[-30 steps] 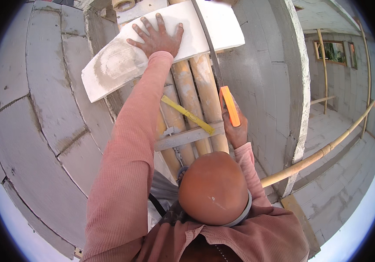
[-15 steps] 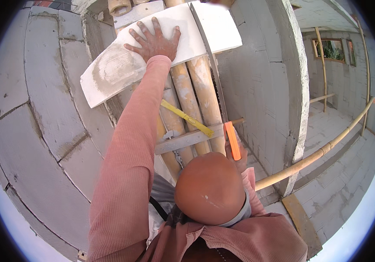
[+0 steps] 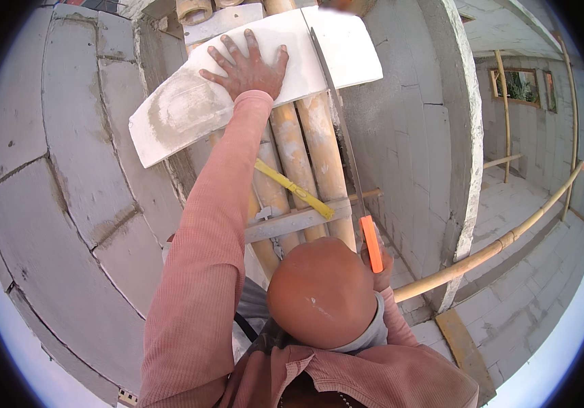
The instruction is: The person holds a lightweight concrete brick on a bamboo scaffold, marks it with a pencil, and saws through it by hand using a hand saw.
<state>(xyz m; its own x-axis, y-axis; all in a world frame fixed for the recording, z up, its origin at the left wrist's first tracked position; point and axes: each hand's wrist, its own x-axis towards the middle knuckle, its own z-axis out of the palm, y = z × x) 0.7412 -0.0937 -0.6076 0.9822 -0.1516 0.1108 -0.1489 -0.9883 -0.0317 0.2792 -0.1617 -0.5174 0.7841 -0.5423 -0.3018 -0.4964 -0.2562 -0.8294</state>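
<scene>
Head view shows us the white block (image 3: 190, 105) lying across round poles (image 3: 320, 139), with the left hand (image 3: 251, 73) spread flat upon it. We see the right hand (image 3: 384, 264) wrapped around the orange handle (image 3: 371, 243) of the saw (image 3: 345, 139), whose blade (image 3: 322, 60) crosses the block near its right end.

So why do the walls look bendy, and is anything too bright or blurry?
Head view: the fisheye lens bends the grey wall near the rim; the white block looks nearly washed out at right; a patch above it is too blurred to identify.
</scene>
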